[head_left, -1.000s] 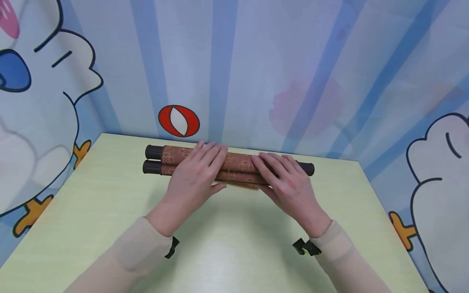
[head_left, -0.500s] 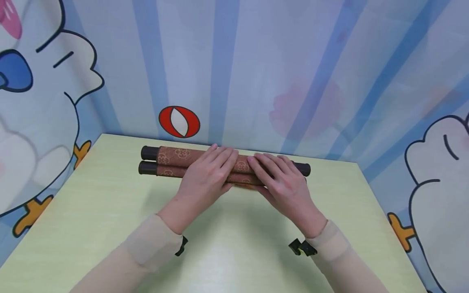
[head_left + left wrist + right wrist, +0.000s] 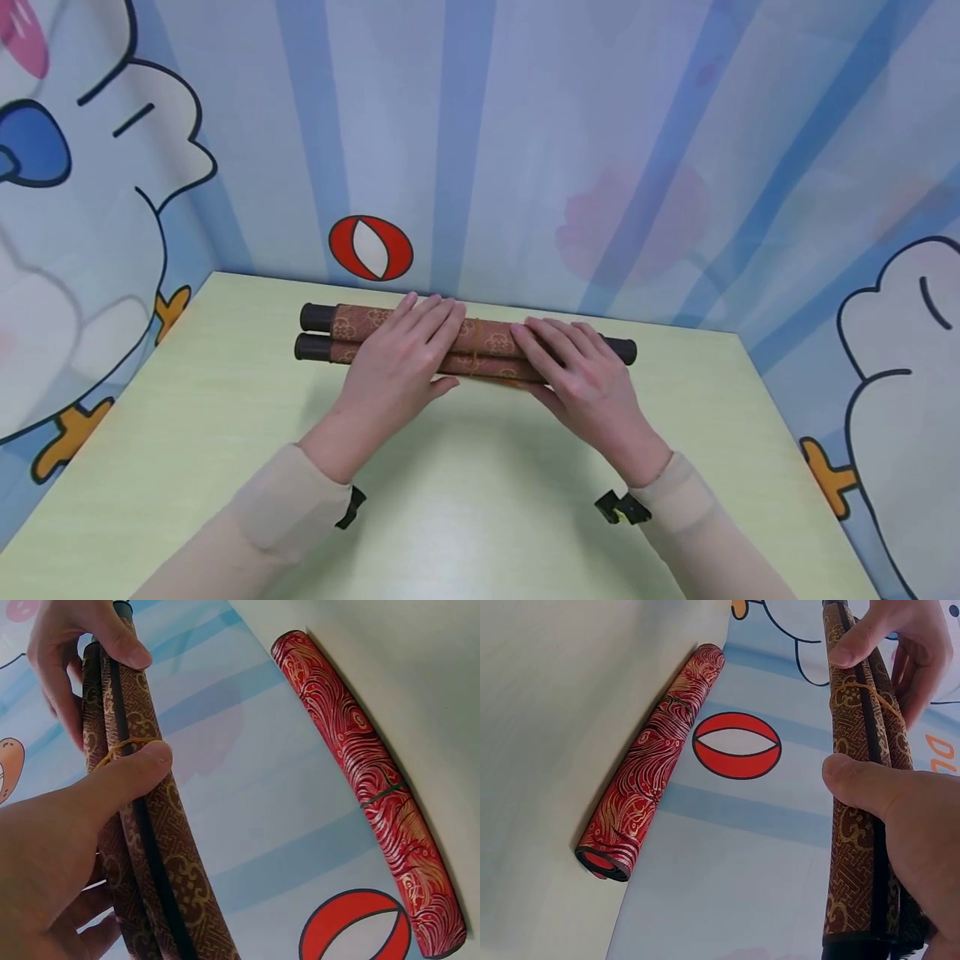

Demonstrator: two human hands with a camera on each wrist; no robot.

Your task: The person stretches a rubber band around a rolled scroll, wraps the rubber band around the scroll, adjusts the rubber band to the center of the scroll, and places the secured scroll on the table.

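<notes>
A rolled-up scroll (image 3: 491,339) of brown brocade with gold patterns spans both hands, its two rollers side by side. Black knobs (image 3: 318,317) cap the ends. Around its middle runs a thin yellow-orange cord (image 3: 126,744). My left hand (image 3: 397,358) grips the left half, fingers over the far side and thumb (image 3: 142,766) on the near side, at the cord. Farther right, my right hand (image 3: 585,375) grips it the same way, with its thumb (image 3: 855,780) against the brocade. The fingertips are partly hidden behind the scroll.
A red swirl-patterned roll (image 3: 367,772) with a thin green tie lies on the pale table (image 3: 450,517), at the wall's foot; the head view does not show it. A cartoon-printed cloth wall (image 3: 510,150) stands close behind the scroll.
My left hand went right along the scroll, towards the right hand, then back left. The scroll shifted slightly left and then right again. Both hands keep their grip.
</notes>
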